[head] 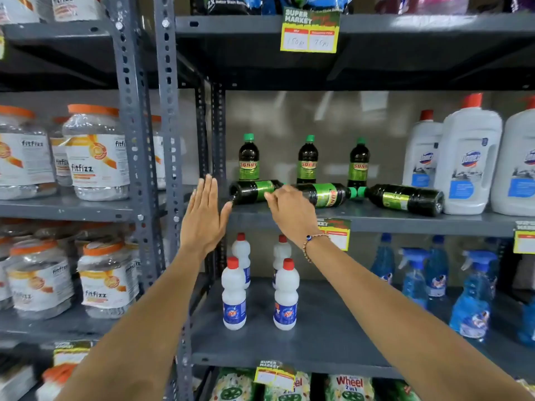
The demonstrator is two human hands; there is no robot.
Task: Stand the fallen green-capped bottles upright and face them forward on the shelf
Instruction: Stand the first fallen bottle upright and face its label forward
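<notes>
Three dark bottles with green caps and green labels lie on their sides along the front of the grey middle shelf (376,219): a left one (250,191), a middle one (327,194) and a right one (405,198). Behind them three more stand upright: left (248,159), middle (307,160), right (358,163). My left hand (204,217) is flat with fingers apart, just left of the left fallen bottle's base, thumb near it. My right hand (286,208) reaches over the gap between the left and middle fallen bottles; its fingertips touch the left bottle, with no clear grip.
Large white jugs with red caps (466,157) stand right of the fallen bottles. A grey upright post (170,140) rises left of my left hand. Small white bottles (234,296) and blue spray bottles (474,296) fill the shelf below. Orange-lidded jars (95,153) sit on the left rack.
</notes>
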